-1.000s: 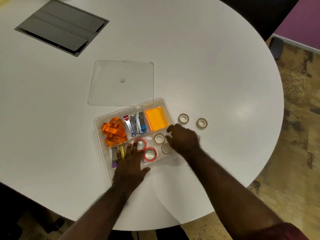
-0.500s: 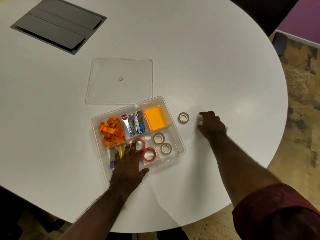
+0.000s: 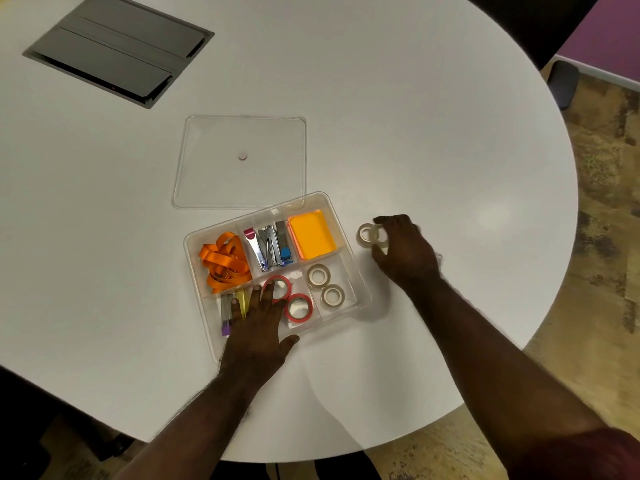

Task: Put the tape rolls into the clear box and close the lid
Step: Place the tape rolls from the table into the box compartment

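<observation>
The clear box (image 3: 362, 289) lies open on the white table. Two beige tape rolls (image 3: 318, 275) (image 3: 333, 295) sit in its near right compartment, and two red tape rolls (image 3: 299, 307) (image 3: 281, 286) lie in the middle one. My left hand (image 3: 258, 327) rests flat on the box's near edge, fingers spread over the red roll. To the right of the box, my right hand (image 3: 403, 252) pinches a beige tape roll (image 3: 375, 235) against a second beige roll (image 3: 364, 234) on the table. The clear lid (image 3: 239, 161) lies flat behind the box.
Other compartments hold an orange ribbon (image 3: 225, 263), staplers (image 3: 270, 245), orange sticky notes (image 3: 311, 237) and small markers (image 3: 227, 315). A grey cable hatch (image 3: 117, 46) is set into the table at the far left. The table's rounded edge runs close on the right and near side.
My right hand left the box, reached the far beige roll on the table and has drawn it left beside the other loose roll. The left hand stayed on the box.
</observation>
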Available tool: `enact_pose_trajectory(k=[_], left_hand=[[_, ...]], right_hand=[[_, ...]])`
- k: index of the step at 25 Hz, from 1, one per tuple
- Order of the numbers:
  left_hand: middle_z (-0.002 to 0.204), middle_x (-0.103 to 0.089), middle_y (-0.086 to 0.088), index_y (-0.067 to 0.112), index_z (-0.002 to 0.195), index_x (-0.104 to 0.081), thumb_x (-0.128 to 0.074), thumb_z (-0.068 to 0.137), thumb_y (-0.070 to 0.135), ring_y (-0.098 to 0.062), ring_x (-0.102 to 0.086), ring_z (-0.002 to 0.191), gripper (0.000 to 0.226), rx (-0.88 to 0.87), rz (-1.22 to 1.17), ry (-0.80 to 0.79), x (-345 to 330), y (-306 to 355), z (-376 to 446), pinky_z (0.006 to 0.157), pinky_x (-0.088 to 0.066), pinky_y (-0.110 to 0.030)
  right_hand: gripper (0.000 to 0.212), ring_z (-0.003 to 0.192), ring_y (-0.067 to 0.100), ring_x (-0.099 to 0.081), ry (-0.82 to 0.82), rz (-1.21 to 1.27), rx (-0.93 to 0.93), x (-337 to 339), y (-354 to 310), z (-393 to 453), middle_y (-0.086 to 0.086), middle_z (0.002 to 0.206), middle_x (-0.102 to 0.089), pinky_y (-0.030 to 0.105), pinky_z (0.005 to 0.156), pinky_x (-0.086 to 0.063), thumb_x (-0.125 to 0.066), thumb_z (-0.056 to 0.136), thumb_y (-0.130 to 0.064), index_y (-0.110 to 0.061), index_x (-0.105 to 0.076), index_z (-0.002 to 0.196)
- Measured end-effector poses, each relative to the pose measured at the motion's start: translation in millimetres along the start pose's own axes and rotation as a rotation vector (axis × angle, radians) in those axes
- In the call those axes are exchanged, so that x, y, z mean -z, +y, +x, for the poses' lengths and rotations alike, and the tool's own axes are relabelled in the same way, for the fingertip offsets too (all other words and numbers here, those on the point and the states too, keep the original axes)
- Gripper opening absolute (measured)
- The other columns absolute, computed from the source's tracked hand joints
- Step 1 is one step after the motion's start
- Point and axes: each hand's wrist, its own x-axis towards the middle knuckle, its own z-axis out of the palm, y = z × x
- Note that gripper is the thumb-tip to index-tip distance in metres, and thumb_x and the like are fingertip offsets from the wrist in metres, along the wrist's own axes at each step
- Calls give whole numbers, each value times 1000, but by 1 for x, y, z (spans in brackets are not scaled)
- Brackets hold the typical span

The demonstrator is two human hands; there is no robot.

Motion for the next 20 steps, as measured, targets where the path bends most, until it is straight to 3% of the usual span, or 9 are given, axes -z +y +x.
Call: enact_pose_trajectory(k=[4, 8, 15, 17, 20], left_hand=[[160, -2, 0, 21, 151, -14, -57, 86, 54, -25, 5, 149, 85, -47, 27, 26, 5, 1, -2, 115, 17, -45], [161, 2, -1, 25, 151, -7, -49, 87, 59, -24, 11, 148, 84, -41, 85, -10, 8, 1, -1, 118, 13, -52], [161, 8, -2, 26, 150, 1, -42, 87, 64, -25, 14, 148, 85, -32, 135, -44, 9, -3, 0, 119, 8, -56], [161, 1, -4, 24, 150, -5, -47, 87, 62, -26, 10, 148, 85, -46, 93, -19, 9, -3, 0, 119, 6, -57], [162, -1, -4, 24, 151, -6, -46, 86, 63, -26, 9, 148, 86, -60, 119, -10, 7, -6, -1, 119, 7, -56]], right_hand=[[51, 87, 23, -66, -111, 12, 282, -3, -50, -39, 0, 118, -61, 30, 62, -51, -65, 78, -42, -27, -51, 124], [50, 87, 26, -69, -315, -232, 181, -30, -77, -50, 7, 120, -61, 33, 72, -56, -65, 86, -31, -18, -46, 130], [48, 89, 28, -69, -367, -324, 60, -44, -84, -43, 10, 114, -61, 33, 73, -54, -65, 87, -32, -11, -45, 126], [42, 85, 27, -69, -313, -274, 77, -42, -83, -42, 8, 112, -63, 31, 68, -53, -61, 89, -36, -13, -50, 123], [25, 63, 24, -67, 11, -201, 144, -31, -71, -27, 4, 96, -66, 23, 51, -38, -59, 86, -30, -20, -61, 109]])
